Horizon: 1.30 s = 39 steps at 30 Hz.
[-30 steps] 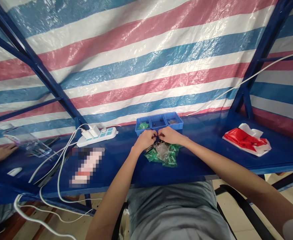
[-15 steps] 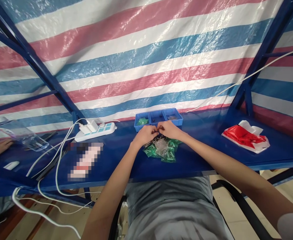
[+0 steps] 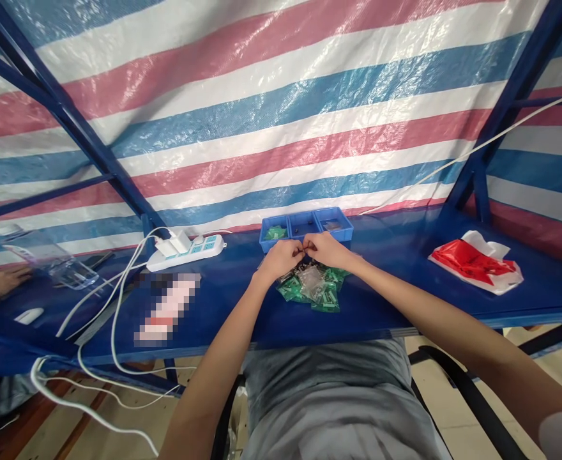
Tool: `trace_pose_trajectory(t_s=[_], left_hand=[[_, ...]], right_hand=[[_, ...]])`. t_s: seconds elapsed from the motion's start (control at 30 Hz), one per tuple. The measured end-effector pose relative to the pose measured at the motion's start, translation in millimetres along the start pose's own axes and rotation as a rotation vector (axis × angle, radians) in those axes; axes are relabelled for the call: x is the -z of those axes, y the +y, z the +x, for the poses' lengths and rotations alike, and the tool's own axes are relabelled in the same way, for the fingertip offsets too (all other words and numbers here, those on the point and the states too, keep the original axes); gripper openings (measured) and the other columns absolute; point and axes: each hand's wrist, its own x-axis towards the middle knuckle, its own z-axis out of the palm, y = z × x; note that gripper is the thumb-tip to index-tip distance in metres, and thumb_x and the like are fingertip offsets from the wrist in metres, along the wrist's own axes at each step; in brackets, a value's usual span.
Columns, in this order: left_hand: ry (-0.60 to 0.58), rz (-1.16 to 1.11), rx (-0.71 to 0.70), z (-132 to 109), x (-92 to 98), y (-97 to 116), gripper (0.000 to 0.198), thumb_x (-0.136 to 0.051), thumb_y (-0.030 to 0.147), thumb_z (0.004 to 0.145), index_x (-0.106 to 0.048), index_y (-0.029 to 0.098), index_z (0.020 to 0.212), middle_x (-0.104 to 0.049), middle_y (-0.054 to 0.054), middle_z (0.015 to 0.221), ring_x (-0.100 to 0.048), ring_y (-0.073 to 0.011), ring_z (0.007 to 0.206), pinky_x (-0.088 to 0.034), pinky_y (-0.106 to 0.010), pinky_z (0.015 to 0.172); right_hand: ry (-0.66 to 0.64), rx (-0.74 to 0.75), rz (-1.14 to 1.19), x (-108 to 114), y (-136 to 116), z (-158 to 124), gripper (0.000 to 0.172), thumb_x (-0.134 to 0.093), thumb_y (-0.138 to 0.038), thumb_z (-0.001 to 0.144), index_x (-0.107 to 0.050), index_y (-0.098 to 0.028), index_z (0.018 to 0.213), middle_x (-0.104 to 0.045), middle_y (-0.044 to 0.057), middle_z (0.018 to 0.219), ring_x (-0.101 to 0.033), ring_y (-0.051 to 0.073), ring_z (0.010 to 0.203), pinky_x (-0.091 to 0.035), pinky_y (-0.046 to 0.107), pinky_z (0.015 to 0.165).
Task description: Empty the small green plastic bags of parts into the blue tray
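On the far side of the table (image 3: 396, 246), a passage is offered between the blue tray (image 3: 344, 236) and the red packet (image 3: 475, 262). On the left, movement is obstructed by the power strip (image 3: 189, 257) and cables (image 3: 113, 332).

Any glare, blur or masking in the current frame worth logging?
Head view: bright glare flecks the red, white and blue striped plastic sheet; head view: a blocky pixelated patch hides detail on the dark-blue tabletop; head view: detail between the left hand and right hand is too small to identify.
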Motion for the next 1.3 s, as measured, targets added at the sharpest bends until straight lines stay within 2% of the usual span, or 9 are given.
trace_pose_trajectory(t_s=[0.33,0.8,1.3], left_hand=[[0.004,0.023,-0.008,0.0,0.4,-0.6,0.010,-0.055,0.020,0.087,-0.064,0.019,0.089,-0.068,-0.003,0.083,-0.061,-0.0182,0.076,-0.040,-0.027,0.066],[0.011,0.025,0.010,-1.4,1.1,1.9,0.018,-0.052,0.017,0.089,-0.067,0.020,0.097,-0.070,-0.007,0.091,-0.064,-0.0216,0.084,-0.046,-0.028,0.073],[0.023,0.029,0.010,-2.1,3.0,4.0,0.019,-0.047,0.019,0.095,-0.064,0.021,0.102,-0.071,-0.008,0.097,-0.065,-0.0223,0.087,-0.045,-0.029,0.074]], right_hand=[[-0.037,-0.058,-0.061,1.9,-3.5,0.2,0.003,-0.062,-0.018,0.087,-0.065,-0.020,0.089,-0.071,0.003,0.083,-0.064,0.018,0.079,-0.040,0.025,0.070],[-0.084,-0.089,-0.160,5.1,-10.1,-1.1,0.007,-0.060,-0.023,0.091,-0.065,-0.020,0.088,-0.070,0.004,0.082,-0.062,0.018,0.077,-0.034,0.025,0.064],[-0.082,-0.106,-0.182,7.3,-13.1,-2.1,0.011,-0.058,-0.025,0.093,-0.067,-0.019,0.090,-0.071,0.007,0.084,-0.064,0.020,0.078,-0.035,0.026,0.063]])
